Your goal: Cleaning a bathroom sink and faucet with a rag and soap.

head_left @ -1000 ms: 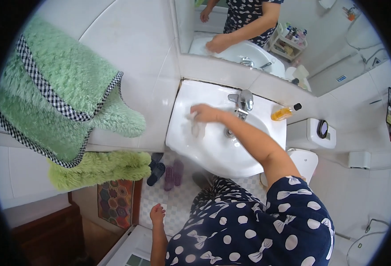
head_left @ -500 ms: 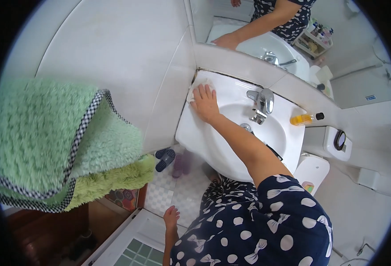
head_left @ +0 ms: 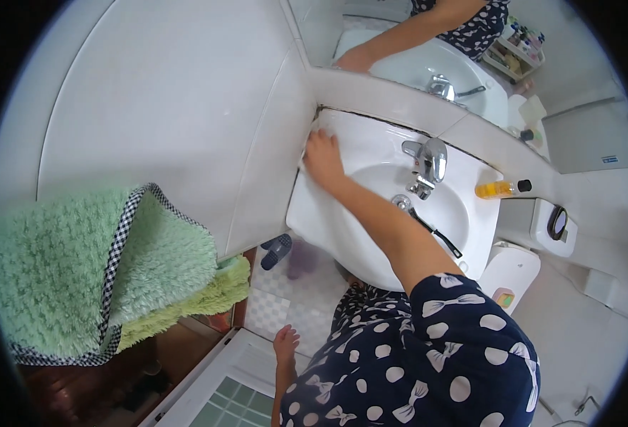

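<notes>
Head view: the right hand (head_left: 323,156) had shifted to the back-left corner of the sink (head_left: 301,211), over a pale cloth (head_left: 329,126), grip unclear to me; work seemed centred there. The left hand (head_left: 285,343) hung loosely spread.

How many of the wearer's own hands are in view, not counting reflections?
2: the right hand at the back left corner of the sink, the left hand lower, left of the navy clothing.

Sink ledge (head_left: 464,169) lies open between faucet (head_left: 435,161) and bottle (head_left: 494,189).
</notes>
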{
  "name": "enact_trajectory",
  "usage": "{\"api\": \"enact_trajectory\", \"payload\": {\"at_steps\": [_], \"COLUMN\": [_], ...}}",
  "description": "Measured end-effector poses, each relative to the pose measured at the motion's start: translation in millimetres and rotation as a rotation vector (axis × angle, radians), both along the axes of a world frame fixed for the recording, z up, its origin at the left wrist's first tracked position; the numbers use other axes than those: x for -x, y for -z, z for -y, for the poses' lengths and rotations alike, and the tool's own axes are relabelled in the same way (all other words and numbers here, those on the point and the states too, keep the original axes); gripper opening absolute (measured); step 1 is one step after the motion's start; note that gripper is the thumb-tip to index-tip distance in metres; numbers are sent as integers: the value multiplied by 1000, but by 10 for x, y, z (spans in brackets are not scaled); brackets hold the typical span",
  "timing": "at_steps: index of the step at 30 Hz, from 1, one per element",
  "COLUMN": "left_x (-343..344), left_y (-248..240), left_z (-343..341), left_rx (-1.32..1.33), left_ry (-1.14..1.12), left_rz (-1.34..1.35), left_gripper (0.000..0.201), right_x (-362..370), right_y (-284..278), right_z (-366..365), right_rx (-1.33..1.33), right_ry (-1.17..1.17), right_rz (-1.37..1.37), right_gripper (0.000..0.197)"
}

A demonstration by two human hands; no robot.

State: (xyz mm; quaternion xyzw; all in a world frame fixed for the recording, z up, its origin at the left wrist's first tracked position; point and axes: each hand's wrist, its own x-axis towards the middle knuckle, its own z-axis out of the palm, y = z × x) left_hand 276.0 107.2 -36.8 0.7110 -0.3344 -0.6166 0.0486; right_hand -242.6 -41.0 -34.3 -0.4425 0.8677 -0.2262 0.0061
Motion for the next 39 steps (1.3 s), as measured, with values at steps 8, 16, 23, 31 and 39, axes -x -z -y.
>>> {"api": "enact_trajectory", "payload": {"at_steps": [8, 16, 23, 31, 39], "left_x": [308, 696, 173, -511, -994], "left_y": [-120, -438, -369, -72, 369], "left_z": [355, 466, 39, -228, -105], "left_rx": [51, 132, 81, 54, 173], "left_ry": [178, 207, 196, 155, 230], "left_rz": [35, -22, 41, 17, -56], "left_gripper": [35, 35, 36, 31, 28], "right_x": [-764, 276, 732, -507, -1832], "right_y": [-17, 115, 170, 245, -53], "right_z": [-587, -258, -23, -62, -586], "right_rx": [152, 126, 228, 129, -30], "right_ry": [-386, -483, -266, 121, -177], "right_rz": [12, -60, -26, -157, -219], "right_gripper": [31, 27, 26, 53, 49]}}
